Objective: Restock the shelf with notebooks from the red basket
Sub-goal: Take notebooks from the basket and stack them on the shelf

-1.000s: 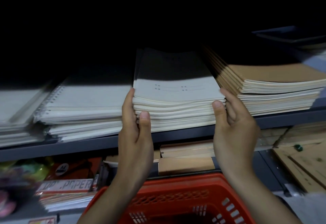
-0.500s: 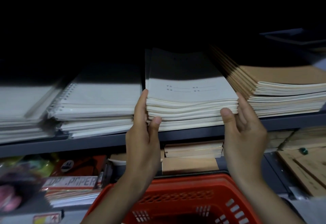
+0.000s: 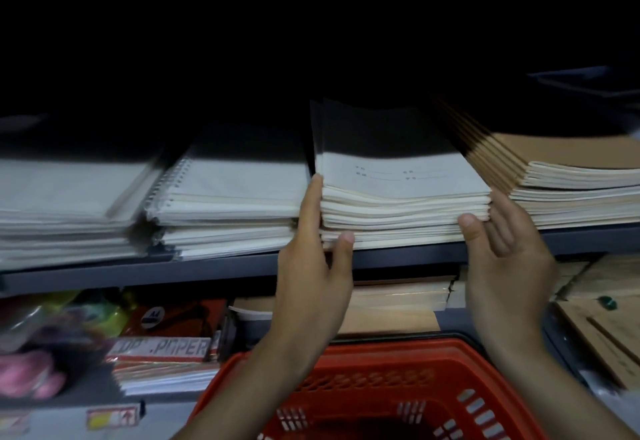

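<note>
Squaring the white notebook stack on the shelf.
Head cam: left hand & right hand, both open, flat vs stack's sides, gripping nothing. Red basket below. Best press evenly w/ both palms, edges flush.

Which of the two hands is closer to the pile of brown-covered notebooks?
The right hand. It is at the right edge of the white notebook stack, just beside the brown notebooks. The left hand is on the white stack's far, left side.
</note>
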Action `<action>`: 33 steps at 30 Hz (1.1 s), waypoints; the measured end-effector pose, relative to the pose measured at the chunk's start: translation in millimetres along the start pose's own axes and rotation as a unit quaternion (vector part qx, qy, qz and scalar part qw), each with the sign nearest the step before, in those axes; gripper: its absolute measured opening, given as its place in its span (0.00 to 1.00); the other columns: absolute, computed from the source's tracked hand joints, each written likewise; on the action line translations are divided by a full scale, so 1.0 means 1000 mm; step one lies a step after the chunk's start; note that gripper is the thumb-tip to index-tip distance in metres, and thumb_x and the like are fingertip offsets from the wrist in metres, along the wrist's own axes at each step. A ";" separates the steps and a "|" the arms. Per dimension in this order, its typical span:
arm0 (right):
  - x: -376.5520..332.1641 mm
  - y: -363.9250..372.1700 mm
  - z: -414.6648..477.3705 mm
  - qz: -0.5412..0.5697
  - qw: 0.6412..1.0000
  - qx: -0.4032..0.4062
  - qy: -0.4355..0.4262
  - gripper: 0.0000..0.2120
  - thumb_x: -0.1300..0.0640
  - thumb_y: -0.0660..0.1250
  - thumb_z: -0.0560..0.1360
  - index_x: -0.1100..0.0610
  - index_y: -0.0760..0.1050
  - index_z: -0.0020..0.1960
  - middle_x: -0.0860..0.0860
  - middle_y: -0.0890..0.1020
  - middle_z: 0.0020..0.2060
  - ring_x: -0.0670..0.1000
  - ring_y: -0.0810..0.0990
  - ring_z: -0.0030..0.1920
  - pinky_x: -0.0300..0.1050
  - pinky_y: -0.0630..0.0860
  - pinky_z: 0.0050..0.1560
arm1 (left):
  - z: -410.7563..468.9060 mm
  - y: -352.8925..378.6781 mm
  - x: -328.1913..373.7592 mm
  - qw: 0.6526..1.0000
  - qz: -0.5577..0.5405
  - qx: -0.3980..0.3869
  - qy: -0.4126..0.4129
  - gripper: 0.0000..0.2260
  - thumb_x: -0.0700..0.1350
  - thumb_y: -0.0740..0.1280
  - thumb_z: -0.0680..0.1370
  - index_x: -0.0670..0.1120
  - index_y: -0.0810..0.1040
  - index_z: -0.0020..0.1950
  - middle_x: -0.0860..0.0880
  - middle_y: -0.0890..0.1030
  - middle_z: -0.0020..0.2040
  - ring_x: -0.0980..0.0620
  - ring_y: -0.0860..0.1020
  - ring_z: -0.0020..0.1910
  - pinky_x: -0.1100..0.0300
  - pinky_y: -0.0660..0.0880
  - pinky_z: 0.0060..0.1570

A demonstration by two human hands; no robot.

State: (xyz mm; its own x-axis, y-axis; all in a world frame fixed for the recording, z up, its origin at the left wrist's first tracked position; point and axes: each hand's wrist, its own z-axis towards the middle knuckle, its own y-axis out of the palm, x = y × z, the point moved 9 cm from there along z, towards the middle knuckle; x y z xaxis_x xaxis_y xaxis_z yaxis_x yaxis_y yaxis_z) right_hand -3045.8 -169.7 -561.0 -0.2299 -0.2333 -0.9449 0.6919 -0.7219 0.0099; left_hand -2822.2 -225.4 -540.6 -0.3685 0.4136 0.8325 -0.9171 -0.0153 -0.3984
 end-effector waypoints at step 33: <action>-0.040 0.189 -0.115 -0.135 0.980 -0.134 0.052 0.33 0.45 0.59 0.80 0.39 0.43 0.77 0.50 0.69 0.73 0.54 0.75 0.64 0.48 0.70 0.58 | 0.003 -0.160 -0.085 0.986 -0.096 0.095 -0.098 0.13 0.40 0.65 0.77 0.60 0.75 0.53 0.56 0.81 0.46 0.59 0.78 0.44 0.59 0.74 0.47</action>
State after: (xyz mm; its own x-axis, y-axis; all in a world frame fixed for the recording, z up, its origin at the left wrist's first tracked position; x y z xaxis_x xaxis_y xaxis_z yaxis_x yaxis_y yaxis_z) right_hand -2827.3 -222.2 -558.6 -0.3679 0.0207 -0.9296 0.7737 -0.5478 -0.3184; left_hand -2644.2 -260.5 -546.5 -0.1898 0.2413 0.9517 -0.9780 -0.1324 -0.1614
